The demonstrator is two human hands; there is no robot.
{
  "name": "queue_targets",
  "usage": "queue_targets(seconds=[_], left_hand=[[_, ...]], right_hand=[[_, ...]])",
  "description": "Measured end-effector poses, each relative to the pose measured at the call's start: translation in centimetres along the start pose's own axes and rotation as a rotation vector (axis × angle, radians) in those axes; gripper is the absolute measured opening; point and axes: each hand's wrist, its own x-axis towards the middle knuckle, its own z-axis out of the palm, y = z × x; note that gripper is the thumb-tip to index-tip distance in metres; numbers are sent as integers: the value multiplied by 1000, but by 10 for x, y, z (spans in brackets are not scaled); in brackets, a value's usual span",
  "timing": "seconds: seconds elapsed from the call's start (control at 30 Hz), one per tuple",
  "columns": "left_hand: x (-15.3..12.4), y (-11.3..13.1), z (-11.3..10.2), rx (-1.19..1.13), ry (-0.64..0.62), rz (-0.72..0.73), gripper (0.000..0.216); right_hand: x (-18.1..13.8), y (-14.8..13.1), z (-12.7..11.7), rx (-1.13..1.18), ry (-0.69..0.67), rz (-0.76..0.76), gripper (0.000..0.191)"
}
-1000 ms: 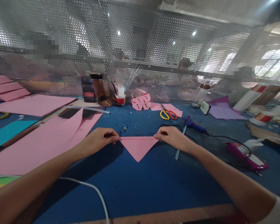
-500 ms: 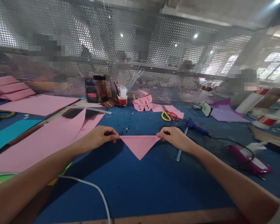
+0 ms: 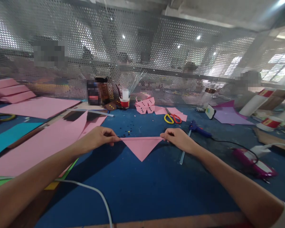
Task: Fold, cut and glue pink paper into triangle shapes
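A pink paper triangle (image 3: 142,148) has a narrow folded strip along its top edge and points toward me. My left hand (image 3: 103,138) pinches its left corner between thumb and fingers. The right corner is pinched the same way by my right hand (image 3: 177,138). Whether the paper touches the blue tabletop (image 3: 137,190) I cannot tell. Beyond it lie small dark bits (image 3: 127,130), and scissors (image 3: 173,117) with one yellow and one red handle rest near pink paper pieces. A pink paper butterfly with black dots (image 3: 145,105) stands behind.
Large pink sheets (image 3: 42,142) cover the left side, beside a blue sheet (image 3: 11,134). A blue glue gun (image 3: 200,129) lies at right, its cord near a magenta power strip (image 3: 254,163). A white cable (image 3: 95,187) crosses the front. Mesh (image 3: 156,47) rises behind.
Both hands keep their pinch on the paper triangle. My left hand has shifted slightly left, and the triangle has moved up a little in view.
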Motion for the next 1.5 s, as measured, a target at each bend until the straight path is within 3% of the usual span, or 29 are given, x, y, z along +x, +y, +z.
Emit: queue_targets(seconds=[0.33,0.83,1.2,1.37,1.5], left_hand=[[5,-8,-7,42,-23,-20,29],[0,3,-16,30,-114,-5,37],[-9,-8,-30,201,-164,-5,32],[-14,11,-6,236,122,111,34],[-19,30,29,163,76,316,24]], right_hand=[[1,3,0,-36,38,-18,51],[0,-2,0,-39,10,16,47],[-3,-7,7,-92,-66,-12,44],[-5,-11,11,-132,-88,25,43],[-6,-11,15,-155,-92,29,40]])
